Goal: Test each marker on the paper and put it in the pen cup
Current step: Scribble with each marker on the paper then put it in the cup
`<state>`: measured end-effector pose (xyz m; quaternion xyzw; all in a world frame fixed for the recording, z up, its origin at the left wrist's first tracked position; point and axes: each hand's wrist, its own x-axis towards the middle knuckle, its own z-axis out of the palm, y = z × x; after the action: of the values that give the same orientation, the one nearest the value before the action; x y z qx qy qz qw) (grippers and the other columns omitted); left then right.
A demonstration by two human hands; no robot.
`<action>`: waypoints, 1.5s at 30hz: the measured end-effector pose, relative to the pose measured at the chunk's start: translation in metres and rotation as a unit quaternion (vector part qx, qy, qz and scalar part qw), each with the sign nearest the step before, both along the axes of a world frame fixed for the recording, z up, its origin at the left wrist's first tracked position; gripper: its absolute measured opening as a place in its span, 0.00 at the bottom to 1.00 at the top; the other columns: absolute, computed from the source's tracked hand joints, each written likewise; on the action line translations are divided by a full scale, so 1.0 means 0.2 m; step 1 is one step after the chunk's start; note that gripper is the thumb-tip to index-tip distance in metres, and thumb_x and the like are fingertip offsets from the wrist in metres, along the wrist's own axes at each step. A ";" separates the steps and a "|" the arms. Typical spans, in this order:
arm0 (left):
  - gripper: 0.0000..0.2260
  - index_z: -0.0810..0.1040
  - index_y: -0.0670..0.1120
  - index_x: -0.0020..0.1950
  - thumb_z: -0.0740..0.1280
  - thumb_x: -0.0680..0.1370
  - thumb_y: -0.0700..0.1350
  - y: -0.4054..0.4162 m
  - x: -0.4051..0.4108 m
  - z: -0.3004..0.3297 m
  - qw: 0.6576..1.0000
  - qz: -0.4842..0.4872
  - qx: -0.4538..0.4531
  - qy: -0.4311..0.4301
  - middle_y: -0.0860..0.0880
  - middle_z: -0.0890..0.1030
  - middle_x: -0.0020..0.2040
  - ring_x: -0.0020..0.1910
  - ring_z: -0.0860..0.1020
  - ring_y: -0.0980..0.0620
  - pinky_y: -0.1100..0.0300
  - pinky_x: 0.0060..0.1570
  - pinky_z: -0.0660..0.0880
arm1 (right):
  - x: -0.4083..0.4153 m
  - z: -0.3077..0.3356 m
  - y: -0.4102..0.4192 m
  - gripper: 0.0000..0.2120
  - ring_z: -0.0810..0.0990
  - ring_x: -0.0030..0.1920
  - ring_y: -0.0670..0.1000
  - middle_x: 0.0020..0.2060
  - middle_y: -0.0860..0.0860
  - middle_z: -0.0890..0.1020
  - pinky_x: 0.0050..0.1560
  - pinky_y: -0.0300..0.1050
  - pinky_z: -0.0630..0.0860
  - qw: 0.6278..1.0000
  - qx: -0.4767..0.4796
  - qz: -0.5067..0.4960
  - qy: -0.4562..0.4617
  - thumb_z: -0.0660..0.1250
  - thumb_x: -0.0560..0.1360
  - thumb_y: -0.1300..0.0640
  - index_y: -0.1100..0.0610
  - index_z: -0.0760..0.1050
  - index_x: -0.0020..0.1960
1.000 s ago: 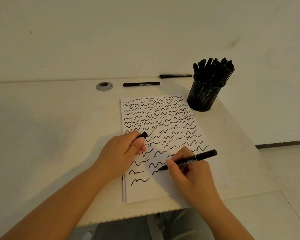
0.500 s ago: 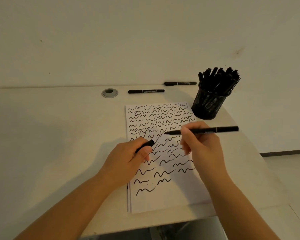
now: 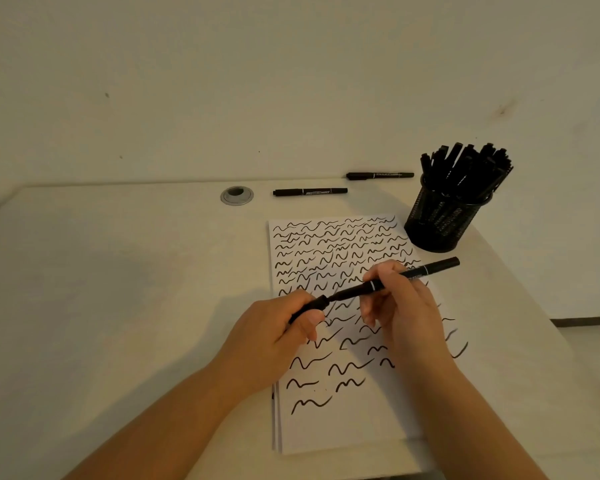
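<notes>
A white sheet of paper [image 3: 354, 427] covered in black squiggles lies on the desk. Above it, my right hand [image 3: 400, 308] pinches a black marker [image 3: 430, 268] held nearly level, tip pointing left. My left hand [image 3: 274, 337] grips the marker's black cap [image 3: 317, 304], and the marker's tip meets the cap's mouth. A black mesh pen cup [image 3: 440, 223] packed with several black markers stands at the paper's top right corner. Two more capped black markers lie beyond the paper: one marker [image 3: 310, 192] nearer, another marker [image 3: 380, 175] by the wall.
A grey cable grommet [image 3: 237, 195] sits in the pale desk [image 3: 118, 289] left of the loose markers. The wall runs right behind the desk. On the right, the desk's edge [image 3: 520, 292] drops to the floor.
My right hand lifted the marker off the paper after drawing a squiggle and brought its tip left to the cap held in my left hand.
</notes>
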<state>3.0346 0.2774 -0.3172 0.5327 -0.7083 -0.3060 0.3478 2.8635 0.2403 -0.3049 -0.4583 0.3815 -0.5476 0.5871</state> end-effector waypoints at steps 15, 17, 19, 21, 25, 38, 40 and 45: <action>0.08 0.70 0.57 0.40 0.55 0.77 0.55 0.02 -0.02 0.02 0.996 -0.018 -0.048 -0.068 0.57 0.72 0.28 0.28 0.71 0.57 0.67 0.27 0.65 | 0.05 0.03 0.07 0.12 0.72 0.26 0.47 0.24 0.51 0.76 0.29 0.36 0.69 0.988 -0.037 0.094 0.120 0.58 0.77 0.63 0.57 0.75 0.37; 0.12 0.73 0.51 0.42 0.55 0.77 0.55 0.02 -0.01 0.02 0.996 -0.010 -0.059 -0.064 0.57 0.70 0.26 0.27 0.69 0.57 0.66 0.27 0.64 | 0.05 0.03 0.07 0.11 0.73 0.27 0.47 0.24 0.51 0.77 0.30 0.37 0.70 0.986 -0.042 0.109 0.118 0.59 0.77 0.60 0.56 0.76 0.38; 0.16 0.74 0.48 0.43 0.54 0.77 0.58 0.02 -0.01 0.02 0.996 -0.005 -0.065 -0.057 0.58 0.69 0.26 0.27 0.69 0.58 0.67 0.27 0.63 | 0.05 0.03 0.07 0.10 0.73 0.27 0.48 0.25 0.51 0.77 0.29 0.37 0.70 0.986 -0.047 0.124 0.100 0.60 0.75 0.55 0.56 0.77 0.39; 0.15 0.73 0.51 0.42 0.52 0.76 0.58 0.03 -0.02 0.02 0.997 -0.010 -0.066 -0.039 0.58 0.69 0.26 0.27 0.69 0.58 0.68 0.28 0.62 | 0.06 0.02 0.07 0.11 0.73 0.27 0.48 0.25 0.52 0.77 0.29 0.38 0.71 0.986 -0.053 0.140 0.079 0.61 0.76 0.53 0.54 0.79 0.40; 0.15 0.73 0.53 0.43 0.52 0.75 0.59 0.02 -0.01 0.01 0.999 -0.031 -0.036 0.007 0.53 0.75 0.31 0.30 0.73 0.53 0.57 0.32 0.71 | 0.06 0.00 0.08 0.12 0.72 0.24 0.49 0.23 0.54 0.76 0.27 0.37 0.68 0.984 -0.054 0.161 0.045 0.59 0.74 0.53 0.56 0.81 0.41; 0.20 0.79 0.49 0.49 0.53 0.74 0.60 0.00 0.00 0.01 0.997 -0.052 0.017 0.051 0.40 0.74 0.32 0.30 0.70 0.43 0.53 0.31 0.67 | 0.06 0.00 0.06 0.14 0.70 0.23 0.47 0.21 0.49 0.75 0.28 0.39 0.67 0.972 -0.110 0.171 0.114 0.60 0.73 0.46 0.54 0.80 0.43; 0.22 0.78 0.49 0.55 0.52 0.75 0.60 0.00 -0.01 0.01 0.998 -0.039 0.009 0.044 0.46 0.74 0.30 0.28 0.69 0.47 0.56 0.29 0.66 | 0.06 -0.01 0.05 0.19 0.70 0.24 0.45 0.22 0.49 0.75 0.28 0.36 0.68 0.971 -0.103 0.125 0.175 0.59 0.72 0.42 0.56 0.79 0.41; 0.13 0.74 0.59 0.41 0.54 0.75 0.62 0.01 -0.03 0.01 0.999 0.013 -0.026 0.028 0.57 0.70 0.24 0.22 0.65 0.57 0.69 0.24 0.59 | 0.07 -0.01 0.07 0.19 0.70 0.22 0.43 0.21 0.47 0.75 0.25 0.32 0.66 0.952 -0.121 -0.022 0.281 0.57 0.72 0.37 0.49 0.75 0.32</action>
<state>3.0290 0.2788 -0.3157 0.5239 -0.6988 -0.2977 0.3856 2.8775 0.2537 -0.3078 -0.6525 0.4719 -0.4517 0.3841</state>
